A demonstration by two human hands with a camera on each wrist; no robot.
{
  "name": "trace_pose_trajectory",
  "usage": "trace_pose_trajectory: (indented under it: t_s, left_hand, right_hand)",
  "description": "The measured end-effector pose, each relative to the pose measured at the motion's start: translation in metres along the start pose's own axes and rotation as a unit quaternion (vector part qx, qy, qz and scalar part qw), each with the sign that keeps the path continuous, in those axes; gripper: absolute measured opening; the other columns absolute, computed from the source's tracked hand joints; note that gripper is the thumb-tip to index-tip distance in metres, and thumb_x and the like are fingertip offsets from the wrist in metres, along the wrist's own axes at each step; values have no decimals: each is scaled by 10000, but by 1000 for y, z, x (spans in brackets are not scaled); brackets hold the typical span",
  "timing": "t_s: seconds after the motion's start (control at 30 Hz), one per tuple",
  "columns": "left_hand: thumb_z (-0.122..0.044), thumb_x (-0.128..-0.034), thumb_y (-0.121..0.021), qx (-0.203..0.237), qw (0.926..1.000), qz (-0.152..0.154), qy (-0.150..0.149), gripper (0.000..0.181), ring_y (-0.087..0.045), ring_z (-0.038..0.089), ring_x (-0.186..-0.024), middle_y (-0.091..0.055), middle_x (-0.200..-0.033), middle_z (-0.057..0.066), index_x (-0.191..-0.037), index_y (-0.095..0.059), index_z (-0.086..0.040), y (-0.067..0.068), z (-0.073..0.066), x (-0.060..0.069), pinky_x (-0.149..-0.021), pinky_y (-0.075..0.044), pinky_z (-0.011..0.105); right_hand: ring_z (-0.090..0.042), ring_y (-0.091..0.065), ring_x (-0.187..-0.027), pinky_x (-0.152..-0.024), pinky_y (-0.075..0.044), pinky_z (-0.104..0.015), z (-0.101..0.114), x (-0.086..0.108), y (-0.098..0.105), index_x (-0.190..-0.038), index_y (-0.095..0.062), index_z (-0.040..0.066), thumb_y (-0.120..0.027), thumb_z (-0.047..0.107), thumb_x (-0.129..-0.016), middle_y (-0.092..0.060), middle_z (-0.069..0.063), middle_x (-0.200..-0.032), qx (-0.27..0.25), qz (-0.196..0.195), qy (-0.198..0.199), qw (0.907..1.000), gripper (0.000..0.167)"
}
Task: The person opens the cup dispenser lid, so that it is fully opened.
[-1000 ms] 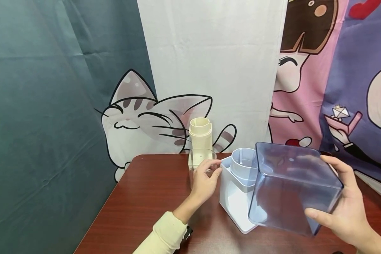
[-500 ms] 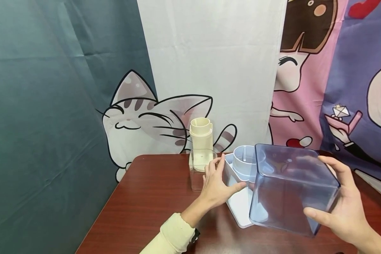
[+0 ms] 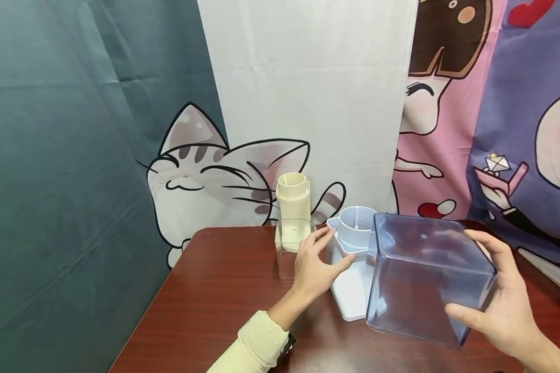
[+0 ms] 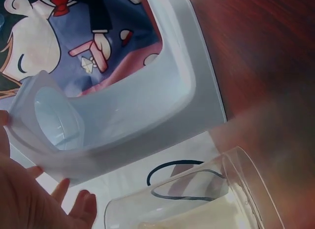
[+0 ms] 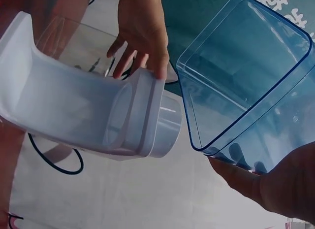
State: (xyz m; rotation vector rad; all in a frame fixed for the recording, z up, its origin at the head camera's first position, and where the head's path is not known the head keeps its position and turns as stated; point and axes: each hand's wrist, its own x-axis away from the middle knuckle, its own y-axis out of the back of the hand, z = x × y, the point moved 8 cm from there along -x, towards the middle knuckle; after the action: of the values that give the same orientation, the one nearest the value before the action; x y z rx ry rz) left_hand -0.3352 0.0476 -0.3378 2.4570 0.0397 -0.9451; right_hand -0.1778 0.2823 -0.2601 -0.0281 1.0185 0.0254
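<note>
A pale blue plastic stand (image 3: 350,295) with a round collar on top stands on the table. My left hand (image 3: 317,264) spans its upper left edge, thumb and index finger touching the rim and the fingers fairly straight; the right wrist view shows the thumb (image 5: 160,61) on the stand's top corner. My right hand (image 3: 508,295) grips a transparent blue square container (image 3: 429,280) from its right side, thumb in front and fingers behind. The container hangs tilted in front of the stand's right part, hiding it. Its open mouth (image 5: 246,71) shows in the right wrist view.
Behind my left hand stands a cream stand (image 3: 295,207) with a round collar. A clear colourless container (image 3: 285,264) is in front of it. The brown table (image 3: 205,290) ends at the back against a cartoon-printed curtain (image 3: 317,93).
The pale blue stand has moved away across the table, towards the back. My left hand has spread its thumb and shifted to the right. The blue container stays nearly in place.
</note>
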Motion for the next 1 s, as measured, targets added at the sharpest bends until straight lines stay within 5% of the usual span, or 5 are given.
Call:
trace_pose_trajectory:
  t_s: [0.2, 0.47, 0.67, 0.87, 1.0]
  left_hand:
    - [-437, -777, -811, 251, 9995, -141, -103, 518, -553, 170, -1176, -637, -1284, -59, -1235, -719, -214, 2, 0, -7, -923, -472, 376]
    - [-433, -775, -799, 13, 9998, -30, 199, 491, -598, 136, -1159, -663, -1235, -87, -1221, -723, -241, -2, 2, -17, -955, -475, 357]
    - [-464, -735, -817, -428, 9987, 120, 257, 504, -613, 139, -1133, -666, -1233, -88, -1187, -740, -254, -4, -2, -27, -885, -503, 326]
    - [-519, -744, -798, -1072, 9927, 351, 426, 516, -597, 161, -1115, -655, -1217, -97, -1206, -724, -303, -7, 2, -40, -835, -506, 352]
    - [-575, -748, -782, -1299, 9885, 551, 537, 547, -578, 179, -1072, -652, -1198, -84, -1226, -708, -321, -10, 6, -51, -797, -493, 353]
  right_hand:
    - [-191, -524, -1156, -828, -486, -151, -2, 1, 1, -1416, -319, -149, -796, -261, -437, -515, -167, -1366, 73, 63, -41, 9999, 1095]
    - [-147, -571, -1115, -786, -508, -153, -18, 6, -8, -1385, -332, -133, -772, -298, -409, -546, -111, -1295, 512, 529, -404, 9965, 1083]
    - [-77, -559, -1109, -794, -507, -163, -36, 14, -17, -1380, -312, -115, -780, -262, -480, -539, 11, -1306, 1238, 689, -1124, 9835, 1025]
    - [-98, -582, -1077, -753, -556, -234, -45, 19, -28, -1400, -276, -111, -761, -262, -545, -521, -32, -1322, 825, 985, -1206, 9844, 994]
    - [-75, -531, -1145, -807, -495, -173, -49, 17, -28, -1437, -329, -37, -803, -185, -569, -518, -2, -1332, 1721, 1014, -1245, 9719, 1000]
